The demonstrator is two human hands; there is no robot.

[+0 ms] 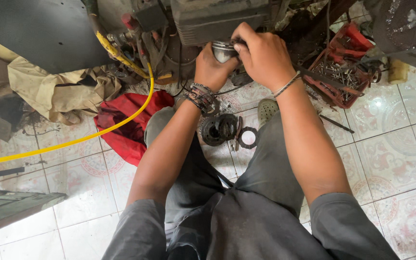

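Note:
I squat on a tiled floor in front of a dirty engine (217, 21). My left hand (213, 67) and my right hand (263, 55) are both closed around a shiny metal cylinder (223, 49), apparently a piston, at the engine's lower edge. The left hand grips it from below, and the right hand covers its right side and top. Braided bands sit on my left wrist, a thin bracelet on the right. Between my knees on the floor lie dark round metal parts (219, 129) and a ring-shaped gasket (249, 137).
A yellow hose (92, 136) curves across the floor on the left over a red cloth (123, 120). Beige cloth (54, 89) lies at the back left. A red tray of nails and screws (340, 72) stands at the right. A rod (337, 124) lies near it.

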